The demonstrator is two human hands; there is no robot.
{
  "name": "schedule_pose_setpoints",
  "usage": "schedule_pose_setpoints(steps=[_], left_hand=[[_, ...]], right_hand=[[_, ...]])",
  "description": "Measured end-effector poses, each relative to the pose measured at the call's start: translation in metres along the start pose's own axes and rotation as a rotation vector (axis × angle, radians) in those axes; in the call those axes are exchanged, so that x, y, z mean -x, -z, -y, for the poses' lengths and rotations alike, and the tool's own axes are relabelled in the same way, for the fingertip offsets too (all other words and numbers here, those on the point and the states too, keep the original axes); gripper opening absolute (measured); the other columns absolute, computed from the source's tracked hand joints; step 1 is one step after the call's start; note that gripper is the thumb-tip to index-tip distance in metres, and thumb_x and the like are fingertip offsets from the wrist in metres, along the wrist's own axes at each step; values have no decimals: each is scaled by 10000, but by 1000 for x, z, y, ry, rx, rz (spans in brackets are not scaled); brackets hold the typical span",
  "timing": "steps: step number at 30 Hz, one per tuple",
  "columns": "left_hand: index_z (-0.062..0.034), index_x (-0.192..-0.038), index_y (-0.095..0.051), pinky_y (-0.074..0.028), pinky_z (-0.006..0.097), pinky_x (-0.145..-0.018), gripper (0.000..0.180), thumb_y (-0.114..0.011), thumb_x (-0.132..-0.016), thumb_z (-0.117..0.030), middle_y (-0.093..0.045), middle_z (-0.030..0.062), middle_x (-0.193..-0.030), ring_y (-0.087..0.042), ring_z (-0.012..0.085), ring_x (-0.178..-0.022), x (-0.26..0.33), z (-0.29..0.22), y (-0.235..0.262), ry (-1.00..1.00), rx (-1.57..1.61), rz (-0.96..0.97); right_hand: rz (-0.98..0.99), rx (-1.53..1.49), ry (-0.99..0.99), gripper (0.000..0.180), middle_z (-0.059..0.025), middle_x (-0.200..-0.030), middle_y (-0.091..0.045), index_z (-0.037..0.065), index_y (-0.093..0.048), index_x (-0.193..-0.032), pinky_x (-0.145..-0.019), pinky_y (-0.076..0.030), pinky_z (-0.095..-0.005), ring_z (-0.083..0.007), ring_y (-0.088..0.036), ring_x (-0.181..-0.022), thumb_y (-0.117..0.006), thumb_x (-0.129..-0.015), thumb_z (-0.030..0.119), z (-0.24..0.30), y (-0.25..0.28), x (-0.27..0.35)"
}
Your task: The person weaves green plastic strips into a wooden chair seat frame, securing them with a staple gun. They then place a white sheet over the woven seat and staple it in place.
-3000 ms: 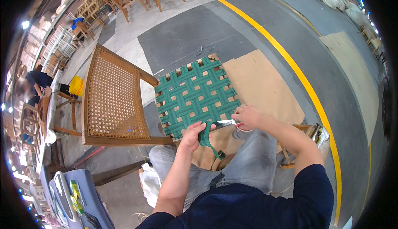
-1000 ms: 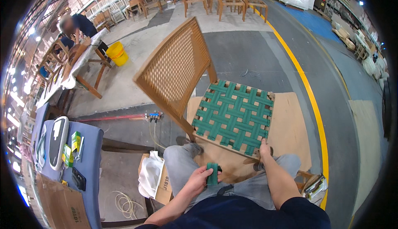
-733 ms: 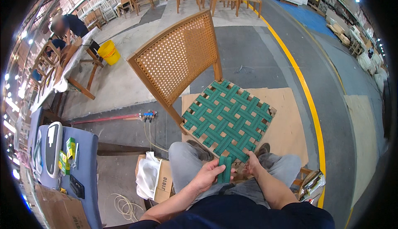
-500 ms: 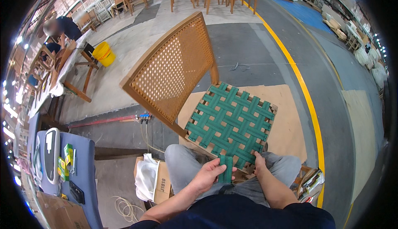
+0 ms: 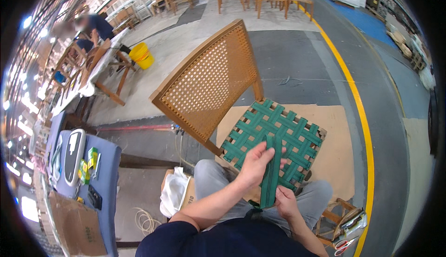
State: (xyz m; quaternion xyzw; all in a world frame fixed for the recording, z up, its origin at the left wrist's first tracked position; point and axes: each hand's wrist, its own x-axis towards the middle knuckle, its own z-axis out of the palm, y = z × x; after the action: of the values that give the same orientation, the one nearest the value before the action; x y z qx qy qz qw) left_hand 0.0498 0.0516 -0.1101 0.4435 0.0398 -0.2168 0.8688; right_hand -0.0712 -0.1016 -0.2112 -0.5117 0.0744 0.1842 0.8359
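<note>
Our left hand point(image 5: 254, 168) pinches a green strap point(image 5: 271, 178), as yet unwoven (right hand point(image 5: 286, 202): we can't tell); at one o'clock, seat webbing point(image 5: 295, 138) is interlaced.

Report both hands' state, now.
Left hand: closed, holding the green strap.
Right hand: at the strap's lower part; whether it's holding cannot be told.
</note>
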Motion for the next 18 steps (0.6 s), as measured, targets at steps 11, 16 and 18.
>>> schedule_pose_setpoints(steps=[11,16,18], left_hand=[[-16,-1175,-614,-619,341,-756,176,-593,-1006,-58,-724,85,-1056,-720,205,-880,-59,1,52,-6,64,-222],[-61,-1183,-642,-596,272,-700,200,-664,-987,-97,-733,54,-1008,-706,133,-829,-67,7,41,132,-151,-116],[-77,-1169,-650,-576,251,-650,197,-684,-978,-106,-735,42,-985,-697,115,-787,-74,5,30,95,-104,-63]], right_hand=[[-11,70,-124,54,61,-870,-635,35,-659,-961,-707,-452,-236,-36,-545,-780,-679,-971,84,46,34,19],[-44,-76,-138,144,22,-871,-651,29,-646,-973,-685,-468,-234,-57,-587,-777,-728,-936,140,116,40,60],[-98,-91,-56,208,-17,-808,-645,13,-643,-943,-558,-444,-241,-89,-569,-634,-760,-888,177,138,33,69]])
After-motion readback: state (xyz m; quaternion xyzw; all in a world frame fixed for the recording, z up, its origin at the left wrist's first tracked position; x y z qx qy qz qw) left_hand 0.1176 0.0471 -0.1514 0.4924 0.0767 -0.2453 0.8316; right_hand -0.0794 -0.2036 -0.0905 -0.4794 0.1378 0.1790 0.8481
